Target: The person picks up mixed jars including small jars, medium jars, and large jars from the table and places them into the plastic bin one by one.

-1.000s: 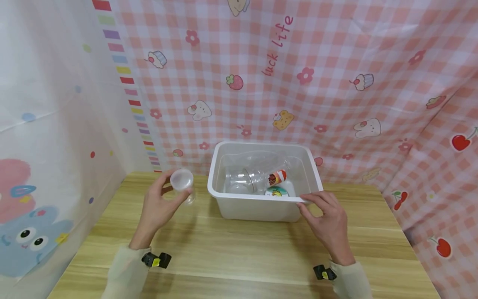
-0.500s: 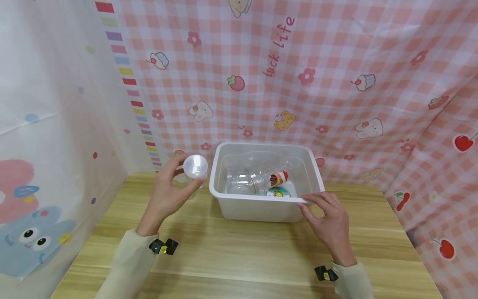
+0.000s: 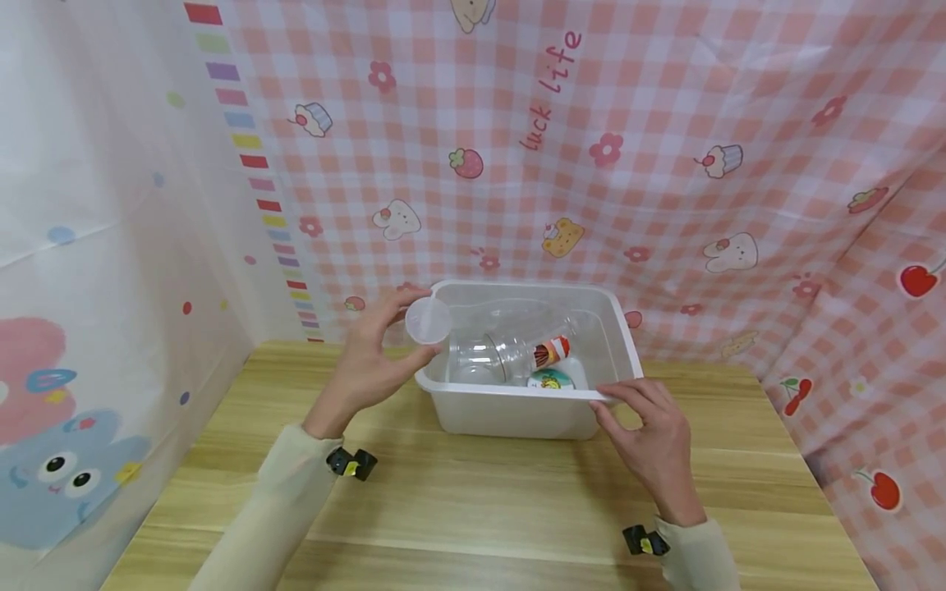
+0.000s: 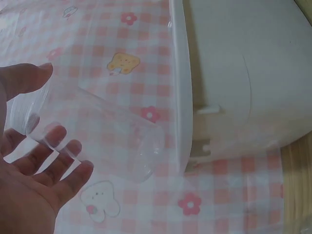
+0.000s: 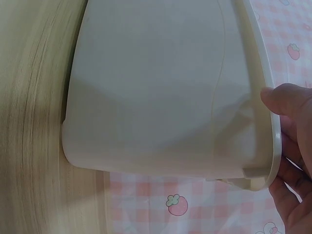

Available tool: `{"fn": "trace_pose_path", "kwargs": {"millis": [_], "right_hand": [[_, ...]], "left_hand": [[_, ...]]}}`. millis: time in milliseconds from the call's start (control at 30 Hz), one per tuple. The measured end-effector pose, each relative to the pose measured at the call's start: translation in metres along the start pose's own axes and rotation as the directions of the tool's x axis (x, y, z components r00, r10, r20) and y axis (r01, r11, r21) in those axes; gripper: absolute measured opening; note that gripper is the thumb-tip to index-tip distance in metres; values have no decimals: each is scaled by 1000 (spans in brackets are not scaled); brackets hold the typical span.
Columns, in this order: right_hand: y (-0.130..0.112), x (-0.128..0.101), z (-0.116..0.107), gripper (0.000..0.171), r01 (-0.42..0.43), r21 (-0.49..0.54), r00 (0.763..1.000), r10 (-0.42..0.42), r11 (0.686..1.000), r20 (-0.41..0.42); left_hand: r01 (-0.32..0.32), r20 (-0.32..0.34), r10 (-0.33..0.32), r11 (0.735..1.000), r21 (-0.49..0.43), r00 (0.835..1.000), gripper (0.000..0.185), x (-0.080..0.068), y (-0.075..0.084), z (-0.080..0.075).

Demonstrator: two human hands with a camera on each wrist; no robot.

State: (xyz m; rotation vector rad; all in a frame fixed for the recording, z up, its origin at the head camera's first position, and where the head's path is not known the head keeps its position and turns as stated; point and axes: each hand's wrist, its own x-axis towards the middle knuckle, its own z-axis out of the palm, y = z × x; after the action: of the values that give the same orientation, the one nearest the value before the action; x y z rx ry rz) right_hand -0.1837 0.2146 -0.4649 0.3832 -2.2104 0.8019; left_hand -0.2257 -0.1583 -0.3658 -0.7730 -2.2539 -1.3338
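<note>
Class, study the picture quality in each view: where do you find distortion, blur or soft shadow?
Head view: wide-angle bending at the edges, even light, a soft shadow beside the white bin. Left wrist view: the clear cup and left hand look soft. Right wrist view: the table's wood grain smears.

Bin crowded; bare table in front

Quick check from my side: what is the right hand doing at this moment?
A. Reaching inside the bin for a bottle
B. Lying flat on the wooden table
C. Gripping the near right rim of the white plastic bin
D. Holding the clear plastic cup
C: the right hand has its fingers on the near right rim of the white plastic bin, while the left hand holds the clear plastic cup.
</note>
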Motion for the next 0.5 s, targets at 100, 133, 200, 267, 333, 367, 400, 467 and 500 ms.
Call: {"fn": "trace_pose_path", "kwargs": {"millis": [100, 133, 200, 267, 333, 367, 400, 467, 500], "right_hand": [[0, 0, 0, 27, 0, 0, 1000, 0, 1000, -3], [0, 0, 0, 27, 0, 1, 1000, 0, 1000, -3], [0, 0, 0, 27, 0, 2, 1000, 0, 1000, -6], [0, 0, 0, 27, 0, 5, 1000, 0, 1000, -7], [0, 0, 0, 27, -1, 8, 1000, 1, 1000, -8], [0, 0, 0, 27, -2, 8, 1000, 2, 1000, -9], [0, 0, 0, 27, -3, 8, 1000, 3, 1000, -8], [0, -1, 0, 26, -5, 7, 1000, 5, 1000, -5], [0, -1, 0, 27, -4, 7, 1000, 4, 1000, -6]], "left_hand": [[-31, 20, 31, 1000, 2, 999, 63, 5, -2, 6], [-42, 26, 41, 999, 11, 999, 63, 7, -3, 8], [-55, 39, 53, 997, 45, 998, 64, 8, -4, 11], [-61, 63, 55, 994, 92, 997, 65, 10, -5, 14], [-62, 89, 52, 990, 124, 995, 65, 11, -6, 17], [-65, 103, 51, 989, 135, 993, 65, 11, -6, 18], [-69, 117, 52, 987, 146, 992, 65, 12, -6, 19], [-72, 149, 48, 984, 162, 988, 67, 13, -6, 20], [-69, 165, 41, 983, 167, 985, 68, 14, -5, 20]]}}
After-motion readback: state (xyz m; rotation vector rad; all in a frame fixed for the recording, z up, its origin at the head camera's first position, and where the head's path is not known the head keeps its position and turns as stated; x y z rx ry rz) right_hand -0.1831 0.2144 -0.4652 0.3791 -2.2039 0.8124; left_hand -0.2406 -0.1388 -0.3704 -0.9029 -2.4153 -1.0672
